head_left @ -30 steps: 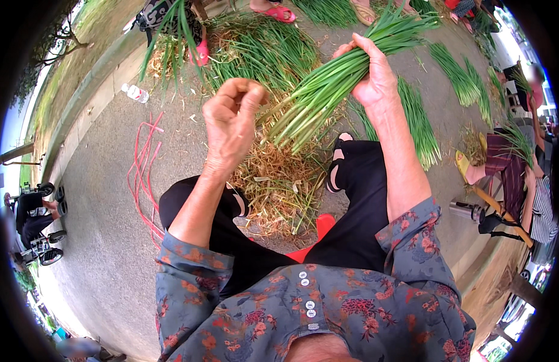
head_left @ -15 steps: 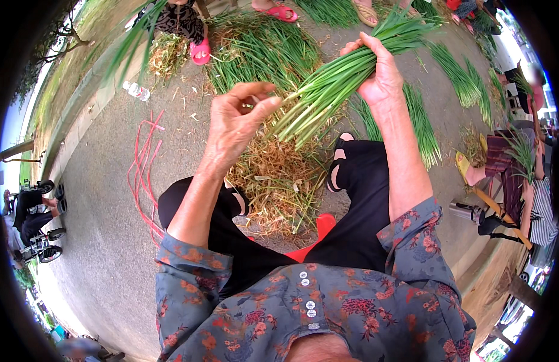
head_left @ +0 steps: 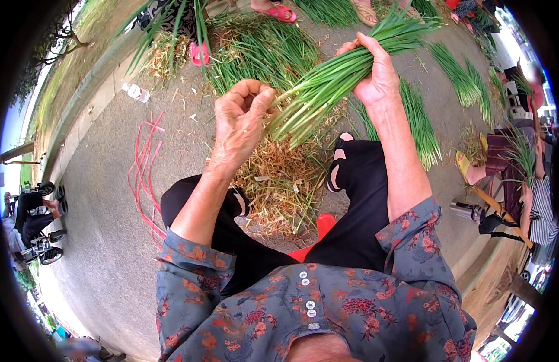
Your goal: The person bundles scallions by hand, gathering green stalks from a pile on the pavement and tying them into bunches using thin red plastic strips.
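Observation:
A thick bunch of green chives (head_left: 334, 87) lies slantwise in front of me, its pale stem ends toward the lower left and its leaf tips toward the upper right. My right hand (head_left: 376, 72) is wrapped around the bunch from the right, thumb on top. At the stem ends my left hand (head_left: 240, 114) is closed in a pinch, thumb against curled fingers, on the pale end of an outer chive stem. Below the bunch, between my feet, is a heap of dry brown trimmings (head_left: 279, 181).
A large pile of untidied chives (head_left: 261, 51) lies ahead; sorted bundles (head_left: 418, 123) rest at right. Red straps (head_left: 145, 163) and a plastic bottle (head_left: 136, 92) are on the left pavement. Other people sit around, one holding chives (head_left: 183, 30). A red stool (head_left: 325, 226) shows beneath me.
My left thumb and fingers have closed at the stem ends, where they were apart before. The bunch has shifted slightly left. Another person's chives at the upper left have swung right.

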A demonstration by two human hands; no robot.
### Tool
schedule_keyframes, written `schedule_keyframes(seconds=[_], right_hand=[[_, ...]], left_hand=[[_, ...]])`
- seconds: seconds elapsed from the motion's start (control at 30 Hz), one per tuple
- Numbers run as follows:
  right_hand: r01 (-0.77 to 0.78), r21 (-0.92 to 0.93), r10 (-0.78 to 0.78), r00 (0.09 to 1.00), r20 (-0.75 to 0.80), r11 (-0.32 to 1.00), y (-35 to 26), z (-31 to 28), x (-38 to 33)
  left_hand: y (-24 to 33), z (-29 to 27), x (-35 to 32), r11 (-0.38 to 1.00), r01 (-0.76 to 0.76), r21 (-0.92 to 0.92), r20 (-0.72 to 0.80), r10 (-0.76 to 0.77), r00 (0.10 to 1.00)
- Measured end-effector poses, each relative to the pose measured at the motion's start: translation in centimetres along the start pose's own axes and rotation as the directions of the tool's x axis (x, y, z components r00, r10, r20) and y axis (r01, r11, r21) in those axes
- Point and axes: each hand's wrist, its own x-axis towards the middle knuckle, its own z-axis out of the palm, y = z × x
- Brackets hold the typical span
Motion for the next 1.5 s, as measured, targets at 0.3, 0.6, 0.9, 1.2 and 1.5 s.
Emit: schedule_keyframes(seconds=[0.3, 0.6, 0.9, 1.2, 1.5], right_hand=[[-0.008, 0.048, 0.009, 1.0, -0.021, 0.999, -1.6, -1.1, 0.4], [0.102, 0.117, -0.065, 0.956, -0.285, 0.988, -2.1, -1.9, 1.4], [0.092, 0.129, -0.051, 0.957, -0.287, 0.987, -1.6, -1.8, 1.4], [0.067, 0.111, -0.028, 0.946, -0.322, 0.992, -1.3, -1.7, 1.3], [0.168, 0.156, -0.099, 0.922, -0.375, 0.973, -1.9, -1.9, 1.3]], left_hand=[[-0.1, -1.8, 0.4, 0.975, -0.004, -0.22, -0.117, -0.023, 0.993], [1.3, -1.3, -0.6, 0.93, -0.207, 0.305, -0.101, 0.248, 0.963], [-0.2, 0.7, -1.0, 0.498, -0.541, 0.678, 0.324, 0.458, 0.828], [-0.2, 0.6, -1.1, 0.716, -0.425, 0.555, 0.204, 0.378, 0.903], [-0.3, -0.3, -1.0, 0.776, -0.347, 0.527, 0.119, 0.337, 0.934]])
